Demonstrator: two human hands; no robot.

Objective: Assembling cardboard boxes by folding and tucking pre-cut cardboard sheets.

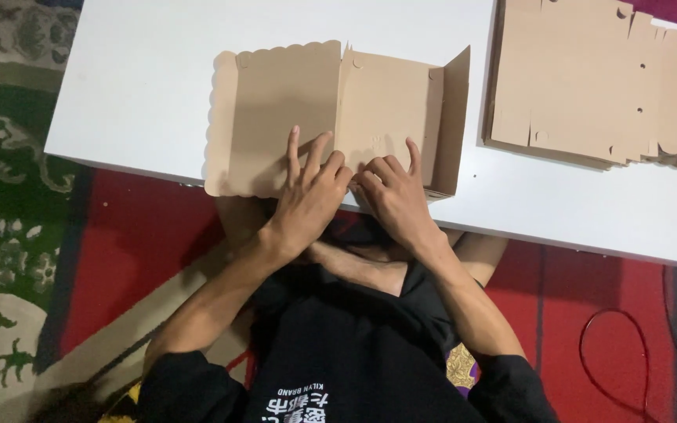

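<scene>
A tan die-cut cardboard box blank with a scalloped left edge lies on the white table, partly folded, its right flap standing up. My left hand presses on the blank's near edge with fingers spread. Beside it, touching at the fingertips, my right hand pushes down on the middle panel near a fold line. Both hands lie flat on the cardboard rather than gripping around it.
A stack of flat tan box blanks lies at the table's right rear. Below the table's near edge are my crossed legs, a red and green patterned rug, and a thin red cable on the floor at right.
</scene>
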